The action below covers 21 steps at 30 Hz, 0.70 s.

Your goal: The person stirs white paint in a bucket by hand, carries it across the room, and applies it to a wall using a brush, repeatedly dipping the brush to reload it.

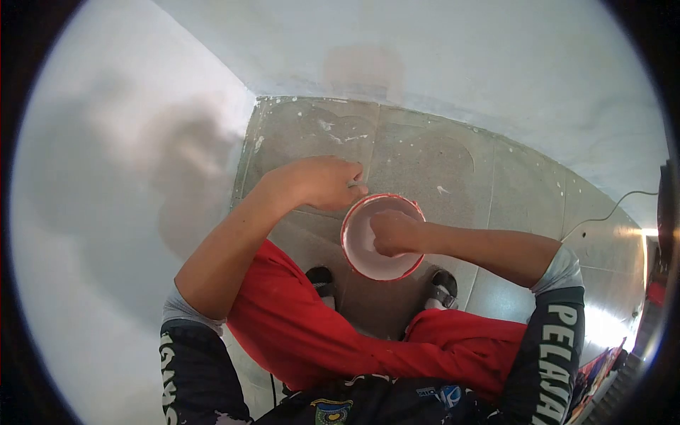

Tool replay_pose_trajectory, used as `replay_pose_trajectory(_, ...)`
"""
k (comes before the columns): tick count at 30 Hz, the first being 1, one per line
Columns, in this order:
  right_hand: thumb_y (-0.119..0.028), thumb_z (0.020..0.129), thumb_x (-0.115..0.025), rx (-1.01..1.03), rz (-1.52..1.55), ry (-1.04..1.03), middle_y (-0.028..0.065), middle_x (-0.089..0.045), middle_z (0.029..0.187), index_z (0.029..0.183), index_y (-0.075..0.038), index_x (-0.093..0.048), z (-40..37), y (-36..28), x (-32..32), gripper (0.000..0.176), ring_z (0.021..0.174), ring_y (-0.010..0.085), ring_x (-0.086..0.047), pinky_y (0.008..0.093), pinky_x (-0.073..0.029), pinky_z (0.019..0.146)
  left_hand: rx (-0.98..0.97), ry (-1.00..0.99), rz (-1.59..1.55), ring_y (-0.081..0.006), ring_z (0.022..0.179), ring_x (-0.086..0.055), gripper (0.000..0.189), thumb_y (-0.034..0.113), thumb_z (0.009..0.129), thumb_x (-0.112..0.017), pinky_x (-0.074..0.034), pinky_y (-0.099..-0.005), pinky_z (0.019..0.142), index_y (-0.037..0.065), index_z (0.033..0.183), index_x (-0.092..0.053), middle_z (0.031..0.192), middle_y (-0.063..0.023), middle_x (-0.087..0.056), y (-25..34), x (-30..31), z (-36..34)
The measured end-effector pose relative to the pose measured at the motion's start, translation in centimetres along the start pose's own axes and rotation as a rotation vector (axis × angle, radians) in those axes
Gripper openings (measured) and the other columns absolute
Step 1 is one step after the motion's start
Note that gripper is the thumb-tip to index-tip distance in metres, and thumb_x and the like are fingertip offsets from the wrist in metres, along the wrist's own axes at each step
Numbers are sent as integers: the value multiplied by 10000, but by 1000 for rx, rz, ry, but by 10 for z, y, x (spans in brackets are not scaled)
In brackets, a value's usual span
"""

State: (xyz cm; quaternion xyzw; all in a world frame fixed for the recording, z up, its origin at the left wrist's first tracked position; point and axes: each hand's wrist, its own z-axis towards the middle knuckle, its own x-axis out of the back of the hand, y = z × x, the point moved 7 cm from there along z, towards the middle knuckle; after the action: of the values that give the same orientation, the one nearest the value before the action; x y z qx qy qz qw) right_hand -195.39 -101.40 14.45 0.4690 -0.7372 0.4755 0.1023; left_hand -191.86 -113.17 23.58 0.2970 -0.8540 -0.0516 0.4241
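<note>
A round bucket with a red rim (345, 244) stands on the floor between my feet, its inside coated with whitish, paint-like stuff. My right hand (395, 232) reaches down into it from the right, fingers curled inward; whatever they grip, if anything, is hidden below the hand. Just beyond the bucket's upper left edge hovers my left hand (327, 183), closed. A small pale bit shows between its thumb and fingers, too small to name.
Pale walls (453, 64) meet in a corner ahead and to the left. White spots and smears mark the grey tiled floor (432, 163). A thin cable (602, 218) runs along the right side. My sandalled feet flank the bucket.
</note>
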Motion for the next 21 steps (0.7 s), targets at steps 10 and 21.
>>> replay_pose_trajectory(10,-176,754,-632,-168,199,119,268,-675,877,885,39,-696,10,20,1,260,884,395,-669,472,-516,795,-20,-1,-3,-392,1072,-601,429,396,991,-486,-469,-469,922,43,1222,-566,1142,-211,-646,2,3,-6)
replay_pose_trajectory(21,-55,795,-564,-49,-240,-24,248,-672,1000,1214,24,-511,-35,-11,9,430,1003,389,-650,487,-509,849,3,-34,1,-377,1106,-589,418,387,992,-478,-455,-464,951,46,1213,-577,1189,-204,-627,5,-2,-11)
